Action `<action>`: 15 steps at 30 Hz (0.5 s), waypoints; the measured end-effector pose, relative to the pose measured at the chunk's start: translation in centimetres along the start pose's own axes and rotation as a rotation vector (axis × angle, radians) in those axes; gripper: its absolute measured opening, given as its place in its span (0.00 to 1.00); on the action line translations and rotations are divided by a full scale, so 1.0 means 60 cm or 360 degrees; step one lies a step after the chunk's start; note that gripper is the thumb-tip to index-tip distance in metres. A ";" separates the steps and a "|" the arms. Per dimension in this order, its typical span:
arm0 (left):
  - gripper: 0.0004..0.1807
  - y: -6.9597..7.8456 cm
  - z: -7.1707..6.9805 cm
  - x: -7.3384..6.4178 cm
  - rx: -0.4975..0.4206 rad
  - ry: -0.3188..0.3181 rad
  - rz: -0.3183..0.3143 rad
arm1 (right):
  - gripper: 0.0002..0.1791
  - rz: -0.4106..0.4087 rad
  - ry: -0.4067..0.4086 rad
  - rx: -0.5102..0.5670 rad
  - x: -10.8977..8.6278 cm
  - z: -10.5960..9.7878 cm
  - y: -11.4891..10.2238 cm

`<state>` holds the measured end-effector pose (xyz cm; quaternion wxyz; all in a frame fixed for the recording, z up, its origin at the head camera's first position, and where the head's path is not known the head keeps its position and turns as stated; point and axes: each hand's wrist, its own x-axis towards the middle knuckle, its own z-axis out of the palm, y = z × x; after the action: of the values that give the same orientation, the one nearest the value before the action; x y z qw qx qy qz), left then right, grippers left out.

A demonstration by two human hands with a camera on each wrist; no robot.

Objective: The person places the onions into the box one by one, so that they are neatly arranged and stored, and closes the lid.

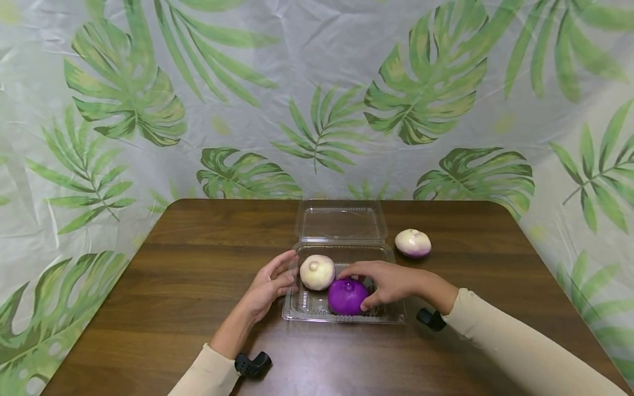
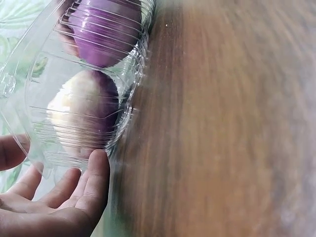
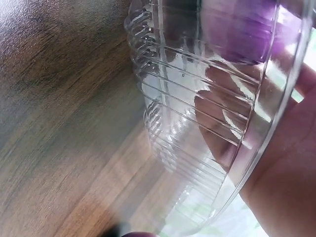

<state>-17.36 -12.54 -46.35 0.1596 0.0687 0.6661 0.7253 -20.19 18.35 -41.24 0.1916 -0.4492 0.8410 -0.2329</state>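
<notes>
A clear plastic clamshell box (image 1: 301, 315) lies with its lid (image 1: 342, 221) folded back on a brown wooden table (image 1: 188, 264). Inside sit a white-and-purple turnip (image 1: 317, 271) and a fully purple one (image 1: 345, 297). My right hand (image 1: 383, 283) reaches into the box, fingers and thumb curled round the purple turnip. My left hand (image 1: 269, 283) rests with straight fingers against the box's left wall; in the left wrist view the fingertips (image 2: 97, 170) touch the ribbed plastic (image 2: 74, 123). In the right wrist view the purple turnip (image 3: 242, 34) shows through the wall (image 3: 168, 89).
A third turnip (image 1: 413, 242), white on top and purple beneath, sits on the table right of the lid. A leaf-patterned sheet (image 1: 317, 99) hangs behind and beside the table. Bare wood lies left of and in front of the box.
</notes>
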 end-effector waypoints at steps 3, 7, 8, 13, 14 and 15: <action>0.35 0.000 0.001 0.000 0.0004 0.0008 -0.0001 | 0.37 0.0003 0.0004 -0.0003 0.000 0.000 -0.001; 0.35 0.001 0.002 -0.001 -0.0004 -0.0003 -0.0006 | 0.38 0.0011 0.0011 -0.0019 -0.002 0.000 -0.002; 0.35 0.001 0.002 -0.001 -0.0005 -0.0007 -0.0006 | 0.38 0.0014 0.0013 -0.0024 -0.002 0.000 -0.002; 0.35 -0.001 0.002 -0.001 -0.0008 -0.0014 0.0005 | 0.38 0.0026 0.0017 -0.0018 -0.003 0.001 -0.003; 0.34 -0.001 0.002 -0.001 -0.0007 -0.0009 0.0003 | 0.38 0.0029 0.0016 -0.0015 -0.004 0.001 -0.003; 0.34 -0.001 0.002 -0.001 -0.0006 -0.0005 0.0002 | 0.38 0.0034 0.0014 -0.0008 -0.004 0.001 -0.003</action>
<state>-17.25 -12.41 -46.42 0.1604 0.0699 0.6644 0.7266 -19.91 18.47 -41.14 0.1892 -0.4395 0.8473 -0.2307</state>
